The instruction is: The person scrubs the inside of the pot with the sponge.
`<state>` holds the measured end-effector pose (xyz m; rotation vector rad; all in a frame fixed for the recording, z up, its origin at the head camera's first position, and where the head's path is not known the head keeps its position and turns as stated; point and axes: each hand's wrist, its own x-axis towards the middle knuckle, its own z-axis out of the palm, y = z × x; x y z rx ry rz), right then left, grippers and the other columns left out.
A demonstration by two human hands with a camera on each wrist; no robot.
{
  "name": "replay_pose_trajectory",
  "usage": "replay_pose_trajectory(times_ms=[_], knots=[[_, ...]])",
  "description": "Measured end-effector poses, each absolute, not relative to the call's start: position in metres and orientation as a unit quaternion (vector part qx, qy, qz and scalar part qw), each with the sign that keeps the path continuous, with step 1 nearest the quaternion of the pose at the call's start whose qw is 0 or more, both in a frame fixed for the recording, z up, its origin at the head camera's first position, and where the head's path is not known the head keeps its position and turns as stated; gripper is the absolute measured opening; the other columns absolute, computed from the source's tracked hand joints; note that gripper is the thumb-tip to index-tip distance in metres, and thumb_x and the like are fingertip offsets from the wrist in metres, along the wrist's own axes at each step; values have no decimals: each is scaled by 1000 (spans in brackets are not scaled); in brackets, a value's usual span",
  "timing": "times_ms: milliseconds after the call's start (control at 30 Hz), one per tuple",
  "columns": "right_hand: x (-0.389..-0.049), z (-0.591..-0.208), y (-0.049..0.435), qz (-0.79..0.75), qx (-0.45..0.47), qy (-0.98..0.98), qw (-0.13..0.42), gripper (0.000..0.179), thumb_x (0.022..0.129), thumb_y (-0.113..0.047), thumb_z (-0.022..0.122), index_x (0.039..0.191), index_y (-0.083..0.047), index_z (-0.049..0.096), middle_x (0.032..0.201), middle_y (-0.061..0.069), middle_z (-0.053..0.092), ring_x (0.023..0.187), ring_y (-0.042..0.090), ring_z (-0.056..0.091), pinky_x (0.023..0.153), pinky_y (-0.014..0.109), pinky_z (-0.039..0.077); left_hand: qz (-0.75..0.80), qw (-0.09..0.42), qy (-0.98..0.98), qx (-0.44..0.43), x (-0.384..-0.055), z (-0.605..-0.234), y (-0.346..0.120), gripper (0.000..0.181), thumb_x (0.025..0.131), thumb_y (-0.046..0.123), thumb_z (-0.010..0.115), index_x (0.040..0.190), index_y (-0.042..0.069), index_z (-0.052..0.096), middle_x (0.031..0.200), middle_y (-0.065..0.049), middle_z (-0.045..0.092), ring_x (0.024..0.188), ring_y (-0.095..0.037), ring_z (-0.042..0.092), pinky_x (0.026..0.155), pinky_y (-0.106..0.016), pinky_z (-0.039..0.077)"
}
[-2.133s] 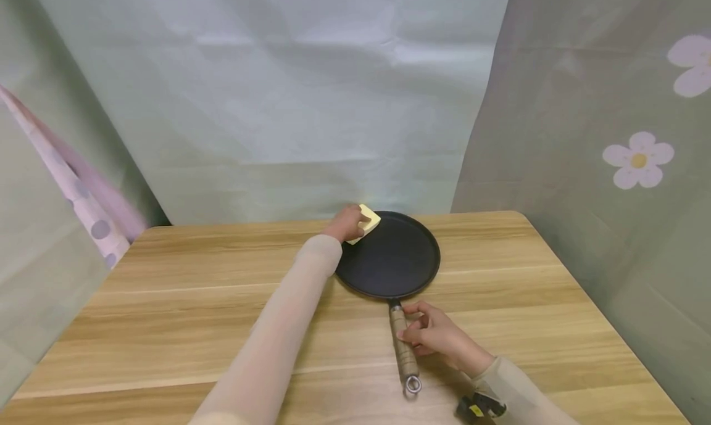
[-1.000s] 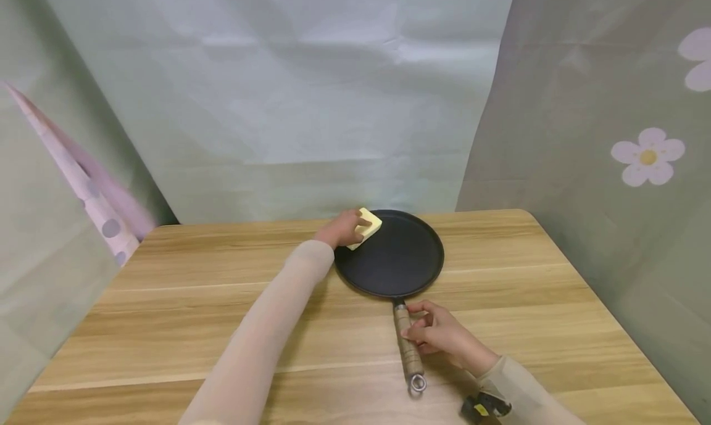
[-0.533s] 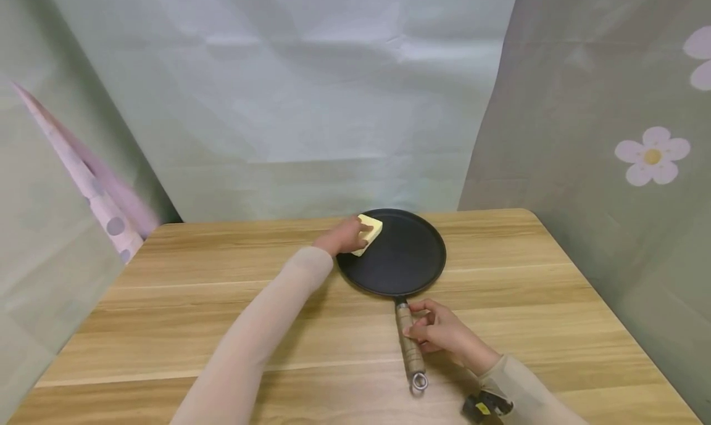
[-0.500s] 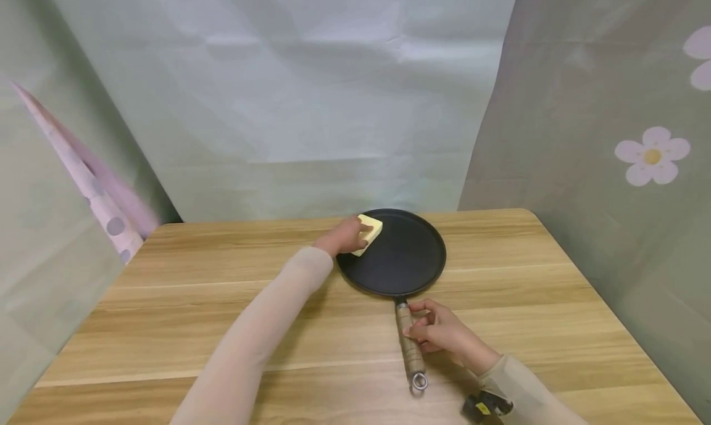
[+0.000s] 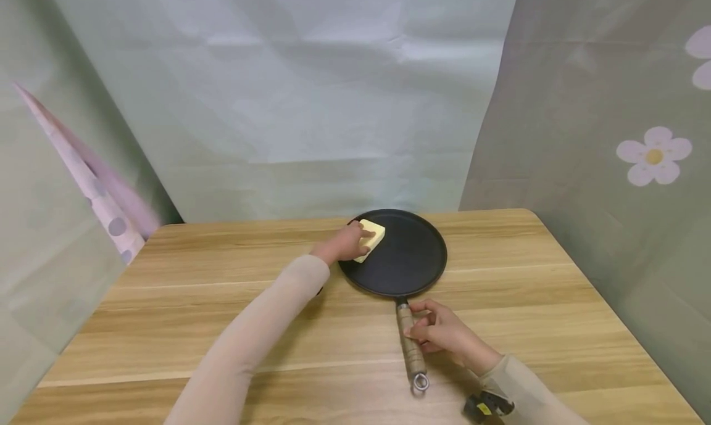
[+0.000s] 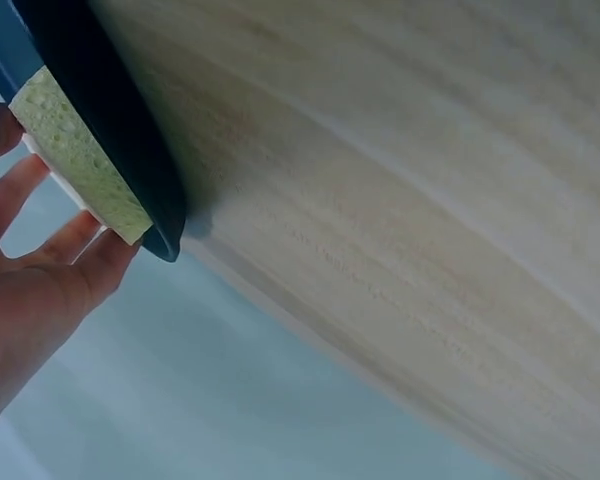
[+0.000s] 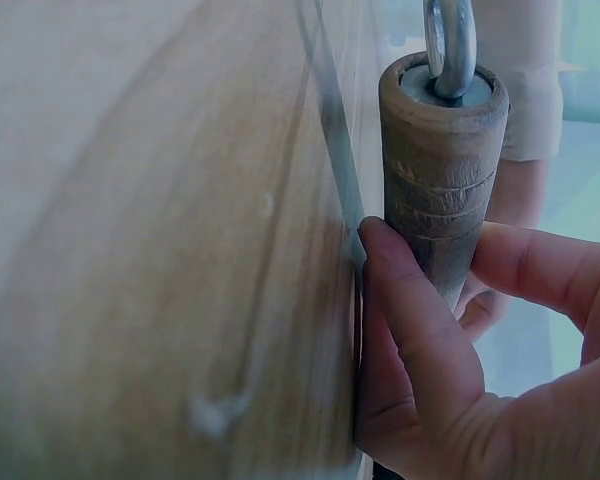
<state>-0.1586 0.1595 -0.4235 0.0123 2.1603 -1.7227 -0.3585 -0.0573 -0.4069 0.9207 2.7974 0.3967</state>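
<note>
A round, dark, shallow pan (image 5: 408, 258) is set on a wood-grained worktop (image 5: 533, 301), close to its far edge, with its handle (image 5: 410, 345) pointed back toward the person. A pale yellow sponge (image 5: 374, 232) is placed on the left part of the pan, inside the rim, and is gripped by the left hand (image 5: 345, 242). In the left wrist view, the sponge is seen to be held at its side by the fingertips, just beside the raised rim, and its surface is shown to be pitted with small holes. The brown handle is pinched by the right hand (image 5: 441, 332) between thumb and fingers, from its right side, nearer to the pan than to the handle's end. That end is fitted with a metal ring (image 5: 420, 382), which is seen up close in the right wrist view, where the handle is also shown to be marked with grooves.

Both forearms are covered by light sleeves: the left sleeve (image 5: 255, 332) is stretched across the worktop, and the right sleeve (image 5: 530, 391) is seen at the lower right. A black device (image 5: 482, 408) with a yellow mark is carried at the right wrist. Behind the worktop, a pale backdrop (image 5: 333, 92) is hung; its right side is decorated with a pink flower (image 5: 654, 156), and a spotted pink cloth (image 5: 102, 193) is shown at the left.
</note>
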Motion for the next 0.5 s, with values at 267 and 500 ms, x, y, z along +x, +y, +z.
replay_pose_trajectory(times_ms=[267,500], knots=[[-159,-423,160,-607,2,771,193,55,84,-5,68,131,8,42,87,10,59,72,17,62,65,37,56,134,81,943,295,-346,-410,-53,47,95,21,61,140,9,51,141,-31,37,124,-51,40,101,-48,40],[-159,-424,162,-605,0,772,193,56,84,-6,69,131,7,42,87,10,59,73,17,62,66,37,56,132,81,946,283,-330,-409,-46,48,95,22,62,140,11,51,140,-32,38,120,-51,43,95,-47,44]])
